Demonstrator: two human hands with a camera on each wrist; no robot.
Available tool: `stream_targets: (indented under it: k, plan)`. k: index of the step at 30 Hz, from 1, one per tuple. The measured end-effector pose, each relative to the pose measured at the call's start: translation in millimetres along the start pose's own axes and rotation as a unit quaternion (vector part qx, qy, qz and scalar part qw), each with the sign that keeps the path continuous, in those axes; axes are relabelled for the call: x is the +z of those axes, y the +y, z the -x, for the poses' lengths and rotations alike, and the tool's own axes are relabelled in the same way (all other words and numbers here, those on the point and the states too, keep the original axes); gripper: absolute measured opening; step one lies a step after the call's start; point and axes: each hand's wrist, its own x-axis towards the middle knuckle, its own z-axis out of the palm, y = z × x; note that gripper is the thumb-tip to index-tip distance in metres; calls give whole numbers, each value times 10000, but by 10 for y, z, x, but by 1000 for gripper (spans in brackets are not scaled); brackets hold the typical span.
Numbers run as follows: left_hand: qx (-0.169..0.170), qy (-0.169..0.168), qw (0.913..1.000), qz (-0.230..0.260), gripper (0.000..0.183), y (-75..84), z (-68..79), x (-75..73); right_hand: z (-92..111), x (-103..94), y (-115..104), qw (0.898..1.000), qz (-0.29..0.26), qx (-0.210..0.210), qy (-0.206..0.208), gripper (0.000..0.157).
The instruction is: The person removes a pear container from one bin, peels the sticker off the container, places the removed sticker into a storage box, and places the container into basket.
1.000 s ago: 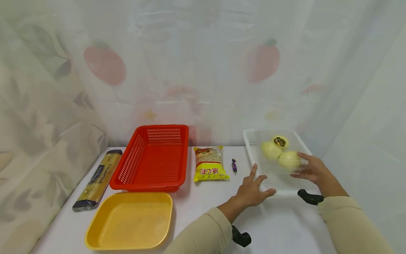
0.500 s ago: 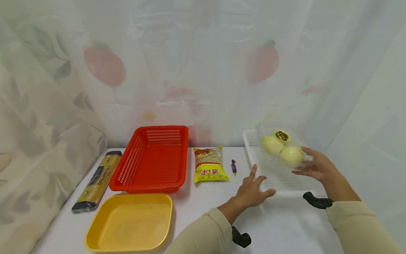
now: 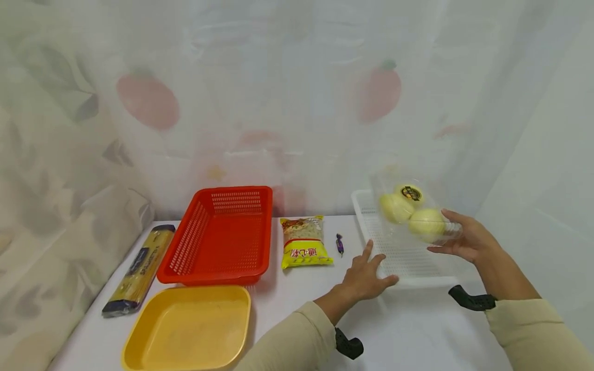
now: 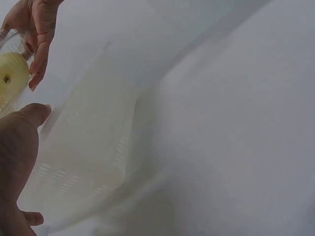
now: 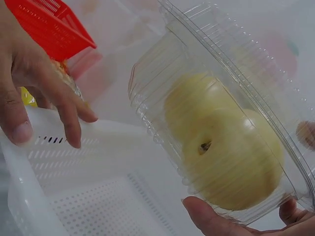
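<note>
Clear box (image 5: pixel 152 73) sits clamped in right grip (image 3: pixel 472 240), left grip (image 3: pixel 364 278) splayed, SPAGHETTI pack (image 3: pixel 140 270) leftmost.

White worktop (image 3: pixel 408 330), back edge up against a pale hanging sheet (image 3: pixel 287 77) with horizontal creases. Sheet print: blurry red fruit with green tops, one left (image 3: pixel 148 100), one right, plus a faint yellow star (image 3: pixel 215 172). Left side: draped cream fabric (image 3: pixel 55 180), grey-green leaf pattern, loose folds. Right side: plain whitish surface (image 3: pixel 552 154), material unclear. Light soft, shadows faint on worktop.
</note>
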Motion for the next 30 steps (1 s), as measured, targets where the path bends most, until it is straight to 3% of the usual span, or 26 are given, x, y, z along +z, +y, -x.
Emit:
stream_targets:
  k: [4,8,12,14,17,20,23,25,28,30]
  plan:
    - [0,73,9996,283,75,-10,14,-88,49,62,-17,10000,36,5,60,43]
    - [240,289,9952,899,86,9,-6,-231,106,108,-34,9999,110,-83,13,39]
    - [698,501,9767,1967,87,78,-37,-419,163,135,-45,9995,212,-193,-104,39]
    - [756,499,9628,2545,85,119,-45,-505,190,150,-47,9994,224,-219,-138,40]
    - [431,359,9358,3479,84,206,-28,-637,223,188,-44,9993,241,-224,-146,40]
    - [-44,244,8955,4444,87,304,-9,-748,253,235,-36,9994,198,-225,-161,41]
    - [-307,229,8477,5290,88,411,-4,-842,283,295,-27,9995,193,-210,-159,42]
    - [-460,264,8264,5606,90,472,3,-894,303,337,-22,9994,202,-205,-189,42]
    - [-701,335,8120,5784,92,541,30,-967,332,401,-17,9992,234,-224,-231,41]
    - [-825,345,8088,5813,94,562,49,-1002,350,441,-15,9990,247,-251,-266,38]
